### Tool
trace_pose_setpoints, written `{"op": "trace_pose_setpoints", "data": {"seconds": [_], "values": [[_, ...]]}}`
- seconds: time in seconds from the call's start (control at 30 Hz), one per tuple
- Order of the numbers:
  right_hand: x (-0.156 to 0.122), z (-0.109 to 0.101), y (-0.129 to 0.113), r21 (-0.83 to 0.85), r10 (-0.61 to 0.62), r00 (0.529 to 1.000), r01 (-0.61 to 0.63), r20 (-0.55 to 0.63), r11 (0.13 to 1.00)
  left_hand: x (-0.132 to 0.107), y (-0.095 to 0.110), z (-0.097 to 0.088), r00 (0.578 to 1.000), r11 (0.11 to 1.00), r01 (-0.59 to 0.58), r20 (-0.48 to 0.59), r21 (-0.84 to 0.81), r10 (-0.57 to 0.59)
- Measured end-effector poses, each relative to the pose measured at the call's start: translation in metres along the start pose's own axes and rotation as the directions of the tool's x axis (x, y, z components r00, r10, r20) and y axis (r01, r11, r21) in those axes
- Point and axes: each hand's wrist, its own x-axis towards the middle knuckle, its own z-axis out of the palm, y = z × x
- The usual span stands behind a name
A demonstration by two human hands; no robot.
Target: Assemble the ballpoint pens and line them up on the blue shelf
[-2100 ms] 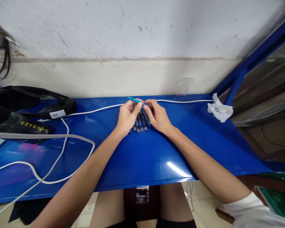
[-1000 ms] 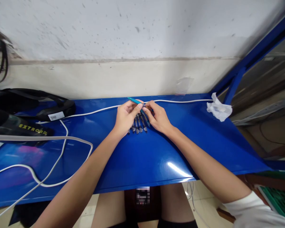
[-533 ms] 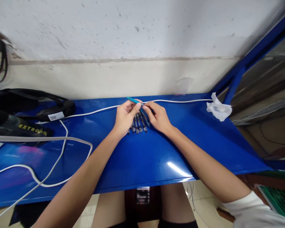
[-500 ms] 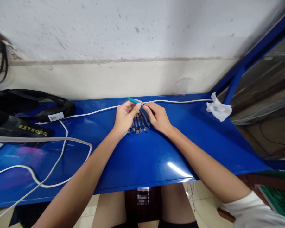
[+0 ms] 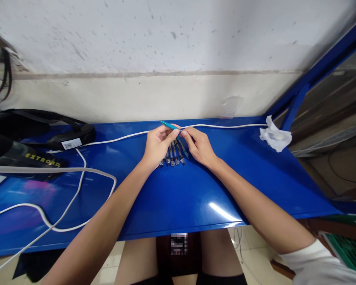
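"Looking through the head view, what do you find in the left hand (image 5: 158, 147)?"

"It holds the teal pen (image 5: 168, 125) narrowly, between the thumb and the fingers. The pen is over the blue table (image 5: 178, 198), slanting, with its left end pointing toward the wall (image 5: 166, 93)."

"And the right hand (image 5: 199, 146)?"

"Its thumb and forefinger are pinched at the other end of the same pen. Whether they grip the barrel or some small piece of it, I cannot tell; the detail is too small."

"What lies under the hands?"

"Several dark pens (image 5: 177, 161) lie side by side on the table, spread a little like a fan. The hands cover their far ends."

"And farther from the hands?"

"A white cable (image 5: 118, 138) passes behind them. To the right is a crumpled white paper (image 5: 275, 135), well apart from the pens; to the left, a black item (image 5: 88, 134) bears a white label."
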Motion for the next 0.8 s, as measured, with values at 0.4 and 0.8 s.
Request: {"op": "trace_pose_setpoints", "data": {"seconds": [0.4,0.8], "values": [[0.0017,-0.0013,-0.0039,0.054,0.015,0.999,-0.017,0.043,0.998,0.001,-0.0016,-0.0017,1.0,1.0,-0.022,0.01,0.008,0.022],[0.0015,-0.0002,-0.0006,0.078,0.0,0.999,-0.003,0.042,0.997,0.001,-0.0046,0.0002,0.998,1.0,-0.023,-0.061,-0.017,0.022]]}}
